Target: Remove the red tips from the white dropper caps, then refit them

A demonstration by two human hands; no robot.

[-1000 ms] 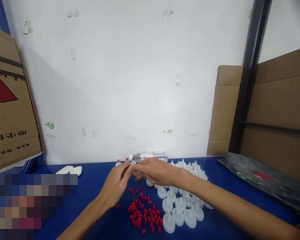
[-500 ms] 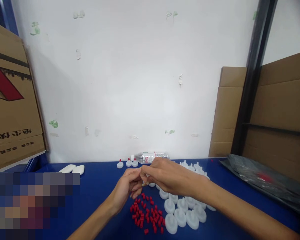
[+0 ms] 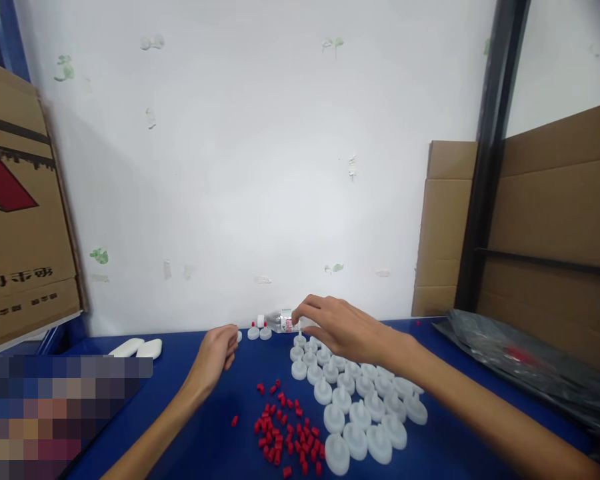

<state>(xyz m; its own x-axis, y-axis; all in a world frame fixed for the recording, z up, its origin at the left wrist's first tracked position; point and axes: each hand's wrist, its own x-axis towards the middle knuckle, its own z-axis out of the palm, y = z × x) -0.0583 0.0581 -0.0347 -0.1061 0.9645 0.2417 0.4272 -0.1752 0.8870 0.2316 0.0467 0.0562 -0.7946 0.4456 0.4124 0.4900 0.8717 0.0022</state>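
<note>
My left hand [image 3: 219,350] is at the far left of the pile, its fingers curled closed. Beside its fingertips a sliver of a white cap [image 3: 239,336] shows; whether the hand holds anything is hidden. Two white caps with red tips [image 3: 259,333] stand just to its right. My right hand [image 3: 337,327] hovers over the back of the group of white nozzle caps [image 3: 360,413], thumb and forefinger apart around the spout of one nozzle cap [image 3: 300,341], without a visible grip. Small red tip caps [image 3: 290,433] lie scattered in front, between my arms.
A clear plastic bottle [image 3: 280,321] lies against the white wall, partly behind my right hand. Two white rounded objects [image 3: 150,349] rest at the back left. Cardboard boxes [image 3: 25,253] stand at the left, and grey plastic bags [image 3: 500,347] lie on the blue table's right side.
My hands, together before, have moved apart: the left toward the red-tipped caps, the right over the nozzle caps with fingers opened. A single red tip cap now shows left of the red pile.
</note>
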